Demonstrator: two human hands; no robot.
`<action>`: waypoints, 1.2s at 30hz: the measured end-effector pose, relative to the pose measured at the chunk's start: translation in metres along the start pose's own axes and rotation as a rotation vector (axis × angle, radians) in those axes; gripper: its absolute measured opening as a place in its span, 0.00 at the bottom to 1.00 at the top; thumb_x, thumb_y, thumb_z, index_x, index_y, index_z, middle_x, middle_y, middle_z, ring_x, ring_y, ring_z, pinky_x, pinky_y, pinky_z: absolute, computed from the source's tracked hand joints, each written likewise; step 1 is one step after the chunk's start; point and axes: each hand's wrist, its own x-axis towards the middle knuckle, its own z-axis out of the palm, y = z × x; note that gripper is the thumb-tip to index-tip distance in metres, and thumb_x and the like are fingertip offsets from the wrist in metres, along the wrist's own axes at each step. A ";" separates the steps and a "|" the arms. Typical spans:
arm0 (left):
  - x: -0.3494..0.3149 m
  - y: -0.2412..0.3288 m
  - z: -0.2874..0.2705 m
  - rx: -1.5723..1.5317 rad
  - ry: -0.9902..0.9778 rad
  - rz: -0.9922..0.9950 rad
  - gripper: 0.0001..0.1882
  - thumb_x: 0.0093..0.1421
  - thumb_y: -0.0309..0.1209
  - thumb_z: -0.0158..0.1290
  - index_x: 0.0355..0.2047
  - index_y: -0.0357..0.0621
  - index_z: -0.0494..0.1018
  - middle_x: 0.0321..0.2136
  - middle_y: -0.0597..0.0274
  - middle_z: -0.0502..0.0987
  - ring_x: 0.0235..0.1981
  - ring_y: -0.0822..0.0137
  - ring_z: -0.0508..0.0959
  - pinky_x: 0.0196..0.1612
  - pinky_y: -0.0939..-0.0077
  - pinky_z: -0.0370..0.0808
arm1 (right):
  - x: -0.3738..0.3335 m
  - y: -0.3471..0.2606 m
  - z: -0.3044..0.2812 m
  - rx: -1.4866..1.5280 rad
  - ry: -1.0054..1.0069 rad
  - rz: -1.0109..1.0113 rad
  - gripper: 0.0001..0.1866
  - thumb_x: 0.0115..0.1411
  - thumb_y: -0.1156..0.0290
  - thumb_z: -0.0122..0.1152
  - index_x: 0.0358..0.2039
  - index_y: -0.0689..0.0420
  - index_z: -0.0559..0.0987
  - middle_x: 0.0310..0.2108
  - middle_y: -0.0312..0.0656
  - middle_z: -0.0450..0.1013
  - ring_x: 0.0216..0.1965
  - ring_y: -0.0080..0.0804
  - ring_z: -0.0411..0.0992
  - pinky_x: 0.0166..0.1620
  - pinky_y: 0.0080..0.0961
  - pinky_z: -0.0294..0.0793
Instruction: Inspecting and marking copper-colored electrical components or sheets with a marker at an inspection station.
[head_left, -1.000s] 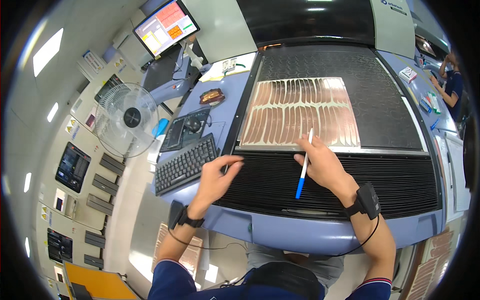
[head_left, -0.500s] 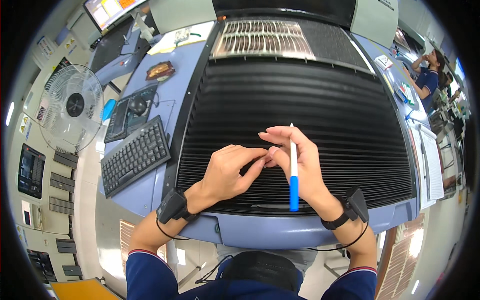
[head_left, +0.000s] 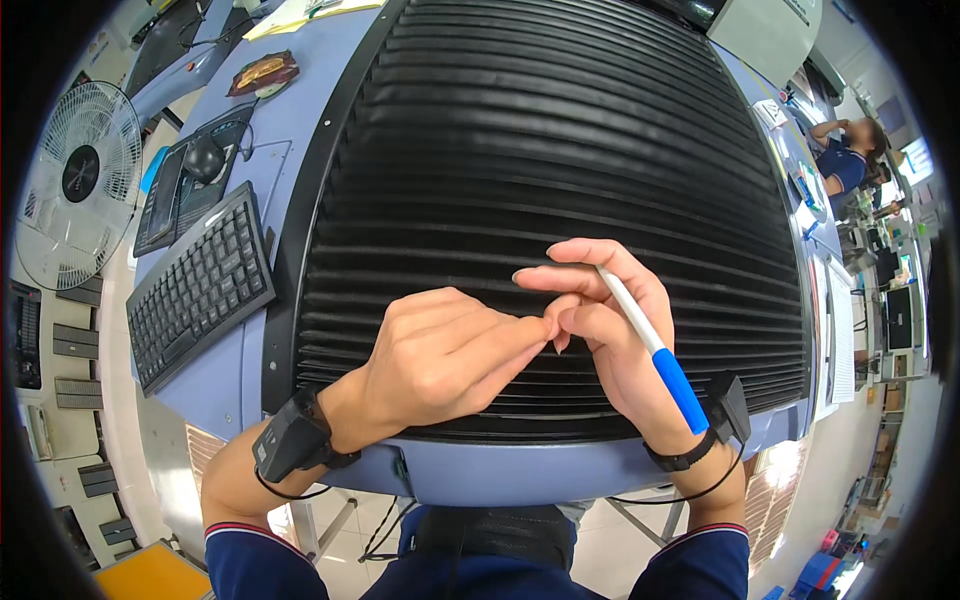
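Note:
My right hand [head_left: 625, 345] holds a slim white pen with a blue cap [head_left: 640, 325], which slants across the palm, its capped end by the wrist. Its thumb and index finger are pinched together, while the other fingers stay raised. My left hand [head_left: 445, 355] is closed, thumb and index finger pressed together and meeting the right fingertips. Whatever lies between the fingertips, if anything, is too small or hidden to make out. Both hands are over a black ribbed bellows cover [head_left: 540, 190], near its front edge. A black wrist device [head_left: 295, 440] sits on my left wrist, another [head_left: 728, 405] on my right.
To the left on the blue-grey machine top are a black keyboard [head_left: 205, 285], a trackball [head_left: 204, 158] and a brown wrapped item [head_left: 264, 73]. A white fan [head_left: 80, 185] stands beyond. Papers [head_left: 838, 320] lie along the right edge. Another person [head_left: 845, 160] is at the far right.
The patterned metallic panel behind the bellows has left view, and the bellows folds reach farther back. The pen has tipped from upright to slanted. My view has shifted; my hands remain together.

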 end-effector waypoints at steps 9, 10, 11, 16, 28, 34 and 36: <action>-0.003 0.001 0.002 -0.070 -0.098 0.006 0.11 0.48 0.22 0.69 0.33 0.40 0.81 0.23 0.61 0.82 0.20 0.65 0.81 0.25 0.77 0.74 | 0.000 0.002 0.002 0.012 -0.080 0.045 0.21 0.56 0.87 0.49 0.51 0.64 0.75 0.40 0.50 0.82 0.30 0.19 0.76 0.34 0.16 0.75; -0.001 0.003 0.005 -0.090 -0.081 -0.028 0.12 0.49 0.22 0.69 0.34 0.40 0.80 0.23 0.61 0.82 0.20 0.65 0.81 0.24 0.77 0.74 | -0.002 0.005 0.000 0.032 -0.080 0.024 0.20 0.58 0.85 0.46 0.51 0.64 0.75 0.40 0.48 0.82 0.32 0.19 0.76 0.33 0.14 0.74; 0.000 0.005 0.005 -0.075 -0.090 -0.044 0.12 0.50 0.23 0.68 0.35 0.43 0.81 0.23 0.63 0.80 0.19 0.65 0.79 0.23 0.74 0.74 | -0.004 0.007 0.000 0.059 -0.091 0.022 0.19 0.59 0.84 0.45 0.51 0.64 0.75 0.39 0.48 0.82 0.32 0.19 0.76 0.33 0.14 0.73; 0.000 0.005 0.001 -0.076 -0.129 0.001 0.13 0.49 0.21 0.70 0.36 0.38 0.81 0.24 0.60 0.83 0.20 0.65 0.81 0.24 0.76 0.74 | -0.001 0.024 -0.004 0.178 -0.178 -0.030 0.15 0.66 0.78 0.45 0.51 0.64 0.73 0.38 0.46 0.81 0.33 0.20 0.77 0.32 0.14 0.73; -0.005 0.004 -0.002 -0.077 -0.160 -0.030 0.12 0.49 0.21 0.69 0.35 0.40 0.80 0.23 0.59 0.82 0.19 0.64 0.79 0.23 0.74 0.73 | 0.006 0.012 -0.003 0.112 -0.208 0.082 0.13 0.65 0.72 0.52 0.48 0.62 0.76 0.35 0.40 0.81 0.30 0.16 0.72 0.31 0.16 0.68; -0.005 0.006 0.002 -0.096 -0.159 0.012 0.11 0.49 0.22 0.69 0.34 0.43 0.81 0.20 0.64 0.80 0.18 0.65 0.79 0.21 0.74 0.73 | 0.000 0.006 -0.001 0.046 -0.203 0.100 0.15 0.64 0.74 0.52 0.50 0.64 0.75 0.37 0.42 0.82 0.30 0.17 0.70 0.32 0.17 0.70; -0.008 0.004 0.002 -0.085 -0.150 0.050 0.12 0.49 0.22 0.68 0.35 0.44 0.82 0.23 0.63 0.81 0.19 0.66 0.79 0.21 0.74 0.73 | -0.002 0.004 0.000 0.038 -0.169 0.125 0.14 0.64 0.75 0.51 0.49 0.64 0.76 0.37 0.43 0.82 0.30 0.17 0.70 0.32 0.17 0.70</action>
